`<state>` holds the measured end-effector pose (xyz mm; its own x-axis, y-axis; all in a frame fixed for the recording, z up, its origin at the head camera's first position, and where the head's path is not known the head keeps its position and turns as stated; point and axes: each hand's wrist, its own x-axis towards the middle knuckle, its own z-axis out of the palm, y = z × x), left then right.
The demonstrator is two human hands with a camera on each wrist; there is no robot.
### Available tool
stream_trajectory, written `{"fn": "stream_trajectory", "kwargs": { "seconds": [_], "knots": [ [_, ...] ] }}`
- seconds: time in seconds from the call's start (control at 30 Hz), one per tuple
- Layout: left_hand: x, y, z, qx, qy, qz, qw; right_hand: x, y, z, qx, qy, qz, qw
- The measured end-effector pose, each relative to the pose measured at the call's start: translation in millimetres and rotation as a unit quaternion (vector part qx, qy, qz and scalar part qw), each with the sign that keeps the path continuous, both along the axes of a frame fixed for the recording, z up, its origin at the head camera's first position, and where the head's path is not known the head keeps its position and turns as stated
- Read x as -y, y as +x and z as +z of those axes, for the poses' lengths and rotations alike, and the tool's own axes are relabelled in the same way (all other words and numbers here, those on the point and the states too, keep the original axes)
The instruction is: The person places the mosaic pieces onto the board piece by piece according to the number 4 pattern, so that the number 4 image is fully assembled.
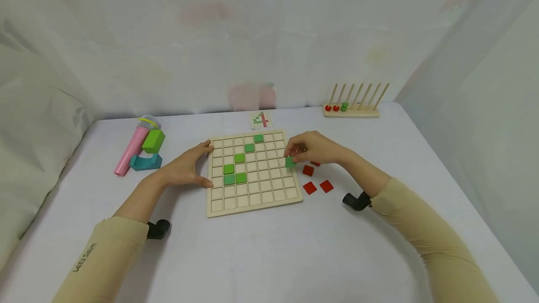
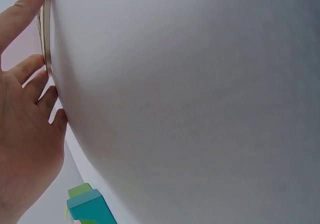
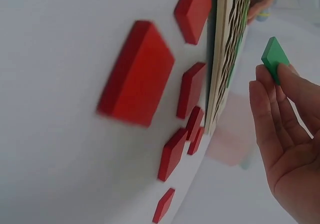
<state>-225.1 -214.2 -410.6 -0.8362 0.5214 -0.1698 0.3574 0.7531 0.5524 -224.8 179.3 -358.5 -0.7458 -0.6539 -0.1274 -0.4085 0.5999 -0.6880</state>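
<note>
A wooden grid board (image 1: 252, 195) lies in the middle of the table, with several green square tiles (image 1: 239, 158) set in its cells. My left hand (image 1: 185, 166) rests at the board's left edge, thumb and fingers spread along it; the left wrist view shows the fingertips right at the edge. Between thumb and fingers, my right hand (image 1: 313, 147) pinches a green tile (image 3: 274, 59), held over the board's right edge in the head view. Several red square tiles (image 1: 309, 188) lie just right of the board, partly under the right hand.
Behind the board lies a small pattern card (image 1: 261, 119). A wooden peg stand (image 1: 351, 113) with red and green beads is at the back right. To the left are a pink toy microphone (image 1: 132, 148), a green block (image 1: 153, 141) and a teal curved block (image 1: 146, 162).
</note>
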Motion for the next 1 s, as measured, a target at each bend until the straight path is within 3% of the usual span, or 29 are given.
{"fn": "stream_trajectory", "kwargs": {
  "seconds": [0.43,1.0],
  "knots": [
    [1.1,-1.5,-4.1,-0.003,0.002,0.002,1.0,41.6,-4.9,-1.0,-0.003,-0.021,0.022,0.9995],
    [2.2,-3.1,-5.1,0.001,0.004,0.001,1.0,81.5,-26.7,-3.2,0.006,-0.039,0.024,0.9989]
  ]
}}
